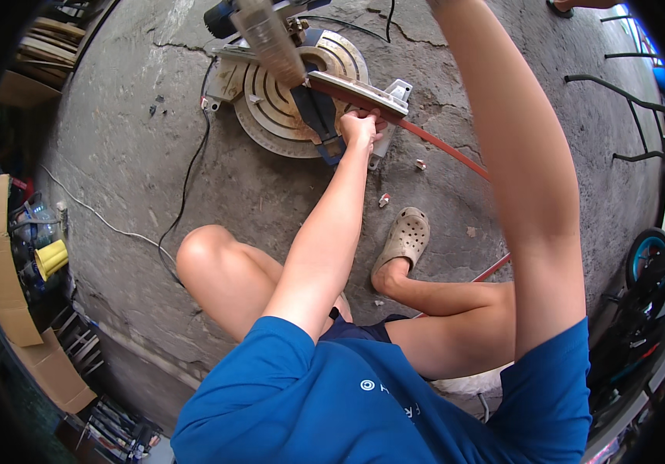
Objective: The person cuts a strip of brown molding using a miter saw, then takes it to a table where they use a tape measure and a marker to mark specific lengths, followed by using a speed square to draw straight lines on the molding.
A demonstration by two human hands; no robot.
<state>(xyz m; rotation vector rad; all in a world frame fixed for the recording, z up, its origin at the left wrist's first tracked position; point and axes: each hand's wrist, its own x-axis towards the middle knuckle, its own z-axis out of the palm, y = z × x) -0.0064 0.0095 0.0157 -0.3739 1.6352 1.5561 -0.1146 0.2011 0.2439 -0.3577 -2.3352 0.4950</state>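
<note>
Red strip [445,151] gripped — left hand [359,127] at saw fence [363,93].

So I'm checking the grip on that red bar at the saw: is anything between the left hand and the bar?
Nothing visible is. The left hand is already closed on the red bar where it lies across the saw table. The right hand is out of view past the top edge.

Under your left hand [361,124] the red bar [441,148] looks painted and smooth, lying on the saw [286,93], whose round base is dull, ribbed bare metal. Below both, the floor [139,155] is rough, cracked grey concrete.
</note>
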